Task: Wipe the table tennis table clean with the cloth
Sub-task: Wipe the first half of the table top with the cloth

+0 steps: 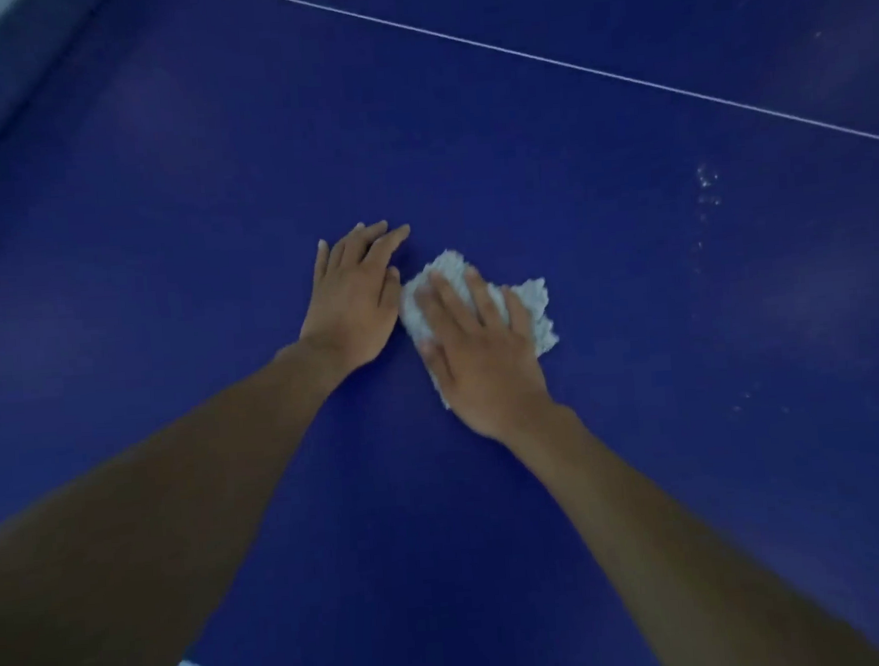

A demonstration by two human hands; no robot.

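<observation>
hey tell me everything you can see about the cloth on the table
The cloth is white and fluffy, like terry towelling, crumpled with ragged edges. It lies on the blue table. The right hand presses on it with straight fingers, covering most of it; the left hand rests just beside it.
</observation>
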